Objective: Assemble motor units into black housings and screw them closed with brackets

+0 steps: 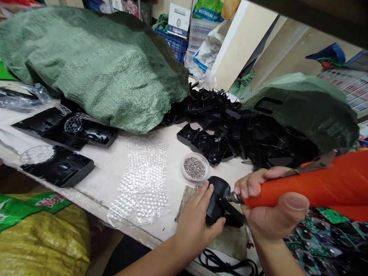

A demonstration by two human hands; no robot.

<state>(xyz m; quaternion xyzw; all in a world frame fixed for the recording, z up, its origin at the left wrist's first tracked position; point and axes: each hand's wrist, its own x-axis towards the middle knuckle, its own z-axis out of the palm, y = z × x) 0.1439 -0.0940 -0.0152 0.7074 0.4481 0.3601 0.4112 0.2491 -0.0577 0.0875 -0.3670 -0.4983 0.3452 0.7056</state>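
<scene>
Left hand [195, 218] clamped around a black plastic housing [216, 199], which sits on a worn cloth pad [230, 243] at the table's edge, and the right hand [271, 205] is wrapped tight on an orange-sleeved electric screwdriver [304, 188], its metal bit [231, 197] right at the housing! Just beside them, a round clear dish of tiny steel screws [194, 168], with bubble wrap [142, 184] to the left, a heap of black plastic parts [230, 134] behind, and green circuit boards [319, 237] off to the right, under that screwdriver.
</scene>
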